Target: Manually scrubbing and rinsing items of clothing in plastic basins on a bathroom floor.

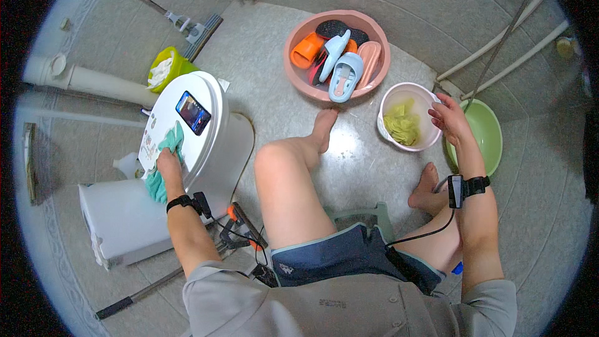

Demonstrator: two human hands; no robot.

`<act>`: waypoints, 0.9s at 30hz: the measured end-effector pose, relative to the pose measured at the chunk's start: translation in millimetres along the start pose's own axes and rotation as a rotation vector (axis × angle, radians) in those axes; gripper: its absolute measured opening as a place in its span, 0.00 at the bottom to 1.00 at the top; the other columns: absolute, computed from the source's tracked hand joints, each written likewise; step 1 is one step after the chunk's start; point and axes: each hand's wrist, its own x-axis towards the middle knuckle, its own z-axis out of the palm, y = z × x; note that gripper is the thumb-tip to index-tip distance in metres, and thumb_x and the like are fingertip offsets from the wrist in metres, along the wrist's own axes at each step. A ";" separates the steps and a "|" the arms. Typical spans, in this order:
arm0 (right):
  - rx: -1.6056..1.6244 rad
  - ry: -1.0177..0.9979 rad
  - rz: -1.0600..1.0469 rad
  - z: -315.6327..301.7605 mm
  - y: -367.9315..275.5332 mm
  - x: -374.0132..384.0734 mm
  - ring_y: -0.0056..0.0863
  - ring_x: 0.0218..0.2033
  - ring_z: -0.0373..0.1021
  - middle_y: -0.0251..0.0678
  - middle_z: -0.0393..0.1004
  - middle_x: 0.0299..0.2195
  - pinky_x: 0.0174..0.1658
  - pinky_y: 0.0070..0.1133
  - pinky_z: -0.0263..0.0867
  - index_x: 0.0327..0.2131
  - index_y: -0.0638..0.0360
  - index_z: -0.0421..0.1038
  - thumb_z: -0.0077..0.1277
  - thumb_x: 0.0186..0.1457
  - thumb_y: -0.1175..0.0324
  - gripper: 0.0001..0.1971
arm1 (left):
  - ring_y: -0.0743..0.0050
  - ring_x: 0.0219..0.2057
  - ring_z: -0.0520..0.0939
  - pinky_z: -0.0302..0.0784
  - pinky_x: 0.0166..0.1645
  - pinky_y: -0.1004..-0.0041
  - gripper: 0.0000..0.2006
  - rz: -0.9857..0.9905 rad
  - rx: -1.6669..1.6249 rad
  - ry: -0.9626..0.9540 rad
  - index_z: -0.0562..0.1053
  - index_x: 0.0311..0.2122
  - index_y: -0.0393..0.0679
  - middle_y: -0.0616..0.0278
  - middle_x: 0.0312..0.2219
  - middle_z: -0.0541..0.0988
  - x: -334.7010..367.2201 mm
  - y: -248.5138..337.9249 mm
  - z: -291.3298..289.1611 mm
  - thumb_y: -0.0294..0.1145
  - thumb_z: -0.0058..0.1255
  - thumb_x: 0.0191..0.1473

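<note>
My left hand [168, 163] grips a teal cloth [172, 140] on the white toilet lid [163, 101]; part of the cloth hangs over the lid's near edge. Just beyond that hand, a phone [193, 113] with a lit screen lies on the lid. On the other side, my right hand [450, 118] is at the right rim of a small pale pink basin [385, 98], its fingers bent and apart, holding nothing I can see. Inside that basin is a crumpled yellow-green cloth [401, 123]. A light green basin [486, 134] sits behind my right wrist.
A large pink tub [293, 81] full of slippers stands ahead on the tiled floor. At the left are a yellow-green bin [176, 65], a squeegee-headed mop [198, 34], and the white toilet tank [125, 215]. Pipes [499, 40] run along the right wall.
</note>
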 end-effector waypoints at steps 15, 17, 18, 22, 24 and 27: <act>0.082 -0.042 -0.063 4.7 -4.9 -6.2 0.20 0.30 0.67 0.35 0.68 0.34 0.29 0.15 0.64 0.54 0.59 0.54 0.49 0.49 0.69 0.28 | 0.50 0.42 0.74 0.67 0.46 0.67 0.26 0.195 -0.251 -0.014 0.71 0.40 0.31 0.42 0.39 0.73 -37.1 119.0 -157.4 0.45 0.53 0.44; 0.064 -0.045 -0.073 5.6 -4.2 -5.9 0.20 0.30 0.67 0.35 0.68 0.34 0.28 0.15 0.64 0.54 0.60 0.54 0.49 0.49 0.69 0.28 | 0.48 0.41 0.73 0.68 0.46 0.64 0.23 0.219 -0.623 -0.077 0.72 0.38 0.34 0.44 0.36 0.74 -62.2 181.7 -199.2 0.45 0.51 0.46; 0.046 -0.057 -0.077 8.6 -5.3 -6.6 0.20 0.30 0.67 0.35 0.68 0.34 0.28 0.15 0.64 0.54 0.60 0.53 0.49 0.49 0.69 0.28 | 0.53 0.40 0.74 0.68 0.45 0.67 0.22 0.286 -0.664 -0.102 0.72 0.39 0.35 0.47 0.36 0.75 -74.7 209.9 -207.0 0.46 0.51 0.46; 0.158 -0.012 -0.143 15.9 -5.7 -5.2 0.19 0.28 0.66 0.36 0.68 0.32 0.26 0.14 0.63 0.54 0.62 0.53 0.48 0.47 0.72 0.29 | 0.71 0.33 0.77 0.71 0.38 0.73 0.17 0.453 -1.087 -0.771 0.74 0.36 0.40 0.59 0.28 0.77 -138.4 351.6 -195.4 0.44 0.50 0.49; 0.142 0.062 -0.184 11.6 -9.1 1.3 0.19 0.26 0.65 0.35 0.68 0.29 0.24 0.14 0.62 0.54 0.64 0.52 0.47 0.46 0.74 0.29 | 0.78 0.27 0.73 0.70 0.34 0.77 0.24 0.514 -1.145 -1.062 0.75 0.33 0.38 0.62 0.24 0.76 -181.5 417.4 -209.8 0.52 0.53 0.46; 0.285 0.167 -0.289 17.9 -22.2 -2.6 0.19 0.22 0.62 0.35 0.67 0.26 0.21 0.14 0.59 0.54 0.65 0.52 0.46 0.45 0.75 0.29 | 0.77 0.32 0.73 0.68 0.38 0.77 0.26 0.379 -1.407 -1.382 0.74 0.38 0.35 0.60 0.32 0.76 -245.7 482.3 -189.7 0.51 0.55 0.44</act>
